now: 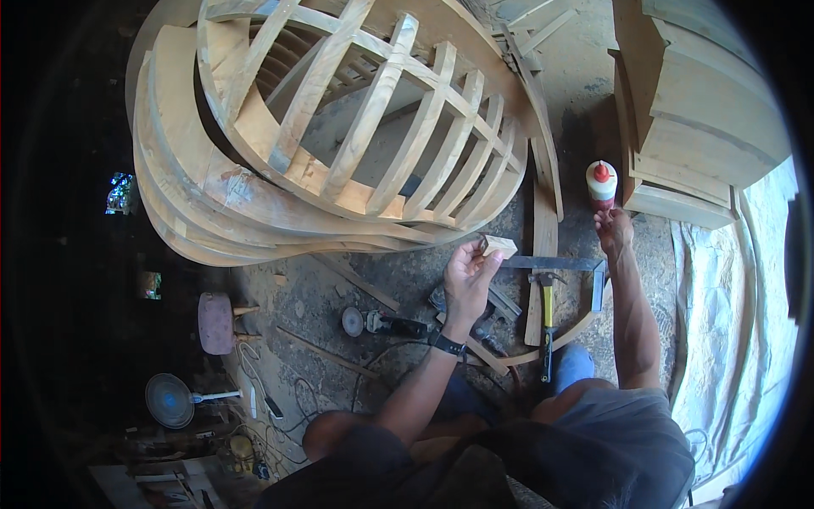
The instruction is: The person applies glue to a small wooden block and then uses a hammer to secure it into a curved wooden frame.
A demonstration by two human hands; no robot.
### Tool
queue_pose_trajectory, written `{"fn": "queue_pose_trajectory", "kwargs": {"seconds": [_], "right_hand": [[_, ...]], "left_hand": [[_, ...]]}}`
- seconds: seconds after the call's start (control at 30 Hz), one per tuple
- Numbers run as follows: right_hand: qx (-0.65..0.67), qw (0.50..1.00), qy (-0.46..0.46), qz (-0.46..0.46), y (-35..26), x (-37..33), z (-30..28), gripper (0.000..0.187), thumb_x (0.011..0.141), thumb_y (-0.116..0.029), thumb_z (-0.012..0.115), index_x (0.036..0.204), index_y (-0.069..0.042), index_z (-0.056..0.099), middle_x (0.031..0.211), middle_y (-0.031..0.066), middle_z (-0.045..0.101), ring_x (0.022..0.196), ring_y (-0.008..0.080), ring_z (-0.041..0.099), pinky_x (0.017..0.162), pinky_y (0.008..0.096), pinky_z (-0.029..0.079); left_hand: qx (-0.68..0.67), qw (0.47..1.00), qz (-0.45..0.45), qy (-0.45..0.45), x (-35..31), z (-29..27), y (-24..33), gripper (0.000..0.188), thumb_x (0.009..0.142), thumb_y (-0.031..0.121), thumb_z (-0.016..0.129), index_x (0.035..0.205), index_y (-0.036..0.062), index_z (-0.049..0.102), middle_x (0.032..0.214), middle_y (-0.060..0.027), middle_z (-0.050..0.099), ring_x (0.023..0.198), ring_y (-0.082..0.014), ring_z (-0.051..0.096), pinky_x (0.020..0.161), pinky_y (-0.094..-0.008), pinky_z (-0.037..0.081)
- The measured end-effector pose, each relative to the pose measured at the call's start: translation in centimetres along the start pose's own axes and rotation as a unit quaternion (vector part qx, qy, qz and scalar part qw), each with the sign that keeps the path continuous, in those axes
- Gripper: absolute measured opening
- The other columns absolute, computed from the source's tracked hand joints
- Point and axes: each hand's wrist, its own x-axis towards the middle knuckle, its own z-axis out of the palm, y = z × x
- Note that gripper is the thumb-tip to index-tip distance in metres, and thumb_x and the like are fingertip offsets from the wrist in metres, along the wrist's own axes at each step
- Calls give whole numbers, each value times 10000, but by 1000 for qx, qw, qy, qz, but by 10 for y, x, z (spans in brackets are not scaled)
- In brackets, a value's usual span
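The small wooden block (498, 246) is held above the floor, pinched between thumb and fingertips of the left hand (468, 273), raised at mid-frame. The right hand (612, 231) is closed around the lower body of a white glue bottle (601, 182) with a red cap, standing on the floor (407, 276) just right of the block.

Risks, as judged:
1. The pinch covers only 1 end of the block; it could slip and drop among the tools below.
2. Tipping the bottle could spill glue onto the floor.

Directly beneath lie a steel square (555, 265), a yellow-handled hammer (547, 318) and an angle grinder (377, 322) with trailing cable. Stacked curved lattice frames (339, 144) crowd the left; wooden panels (695, 110) stand behind the bottle.
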Motion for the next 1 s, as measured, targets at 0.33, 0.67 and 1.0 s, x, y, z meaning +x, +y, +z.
{"fn": "queue_pose_trajectory", "kwargs": {"seconds": [0.33,0.67,1.0], "right_hand": [[-233,968,-57,-74,42,-53,14,139,922,-161,697,926,-34,640,755,31,668,595,127,632,511,250,480],[-517,654,-329,-443,48,-124,102,456,831,-179,737,1261,-67,632,1025,122,639,900,257,628,815,362,511],[-553,570,-317,-519,62,-99,133,398,870,-235,703,1235,-84,662,1209,120,639,1145,315,558,1009,406,464]], "left_hand": [[121,992,-25,34,28,-20,-21,316,927,48,700,1175,-90,562,1119,-157,678,997,-160,665,902,-274,531],[206,978,-21,15,76,-6,-52,337,905,55,722,1173,-95,584,1087,-151,699,955,-156,690,848,-263,557],[290,955,48,30,92,0,-52,360,892,99,744,1171,-87,614,1043,-152,720,900,-160,701,807,-278,571]]}}
